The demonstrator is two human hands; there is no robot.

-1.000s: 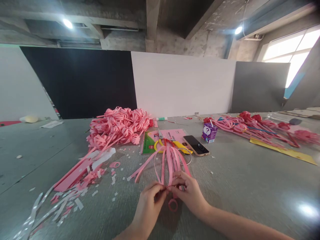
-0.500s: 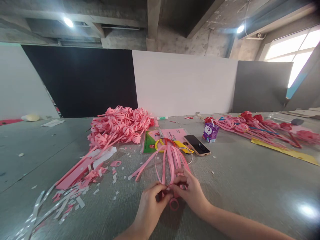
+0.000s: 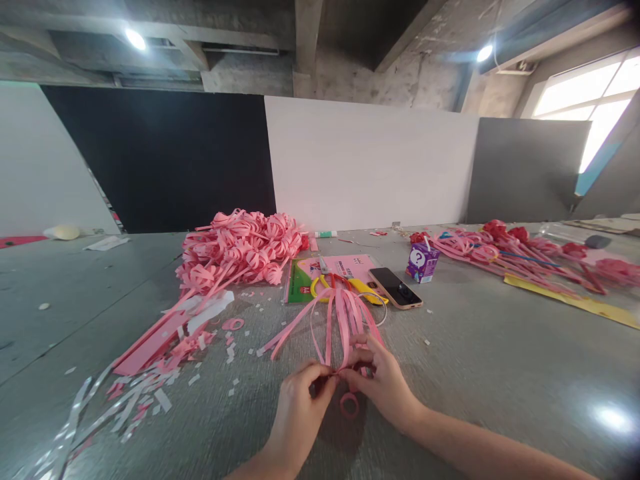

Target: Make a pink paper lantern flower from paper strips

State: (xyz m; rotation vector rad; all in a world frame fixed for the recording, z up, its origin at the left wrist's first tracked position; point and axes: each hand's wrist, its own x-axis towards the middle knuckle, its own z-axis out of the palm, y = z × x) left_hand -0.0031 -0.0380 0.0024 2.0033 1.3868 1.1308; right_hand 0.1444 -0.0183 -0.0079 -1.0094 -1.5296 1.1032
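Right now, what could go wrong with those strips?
The pink strips could slip: left grip and right grip pinch their near end at the fingertips. Their far bends overlap the scissors in view, so pulling might snag them. The phone, beside the scissors, might get nudged.

Narrow, flat pink strips form a loose, fountain-like bunch in the lower centre of the frame, bowing over at the top, several drawn together at the bottom, two splaying toward the left.

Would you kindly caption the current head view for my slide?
Left hand and right hand pinch pink strips near yellow-handled scissors.
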